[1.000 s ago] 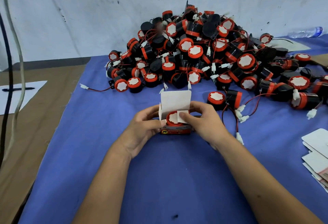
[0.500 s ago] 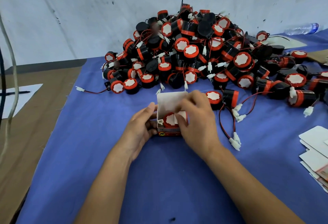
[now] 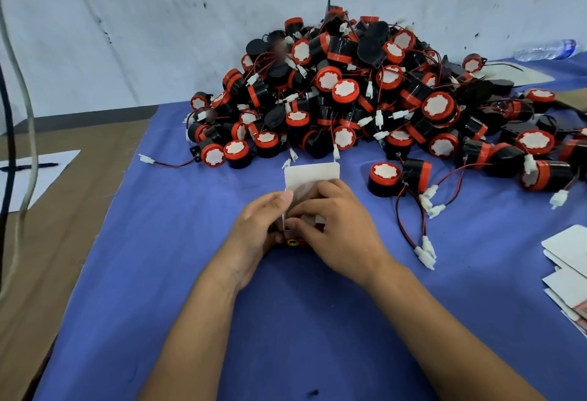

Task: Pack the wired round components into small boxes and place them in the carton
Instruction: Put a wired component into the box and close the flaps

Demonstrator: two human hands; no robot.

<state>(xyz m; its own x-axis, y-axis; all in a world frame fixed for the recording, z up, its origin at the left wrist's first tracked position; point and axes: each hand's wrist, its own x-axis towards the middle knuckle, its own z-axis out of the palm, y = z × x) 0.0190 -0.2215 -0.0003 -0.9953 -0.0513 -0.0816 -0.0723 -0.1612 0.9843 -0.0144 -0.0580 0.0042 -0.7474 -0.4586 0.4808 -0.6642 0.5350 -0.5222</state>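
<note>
Right hand: fingers curled over the top of a small white cardboard box with a red printed front, thumb and fingertips pressing on its side flaps. Box contents hidden under the fingers. Left hand: wrapped around the box's left side, thumb up against the edge of the flap, holding it steady. Box rests on the blue cloth covering the table; its white top lid flap stands upright behind the fingers.

Just beyond the box, right: two black round components with red caps and white faces, lying loose, their red-and-black wires with white plug connectors trailing toward the near side.

Farther back: large heap of the same black-and-red wired round components, piled against the grey wall.

Right edge: stack of flat white unfolded box blanks. Far right back: clear plastic bottle lying on its side. Left: brown cardboard sheet, white paper with a black pen.
</note>
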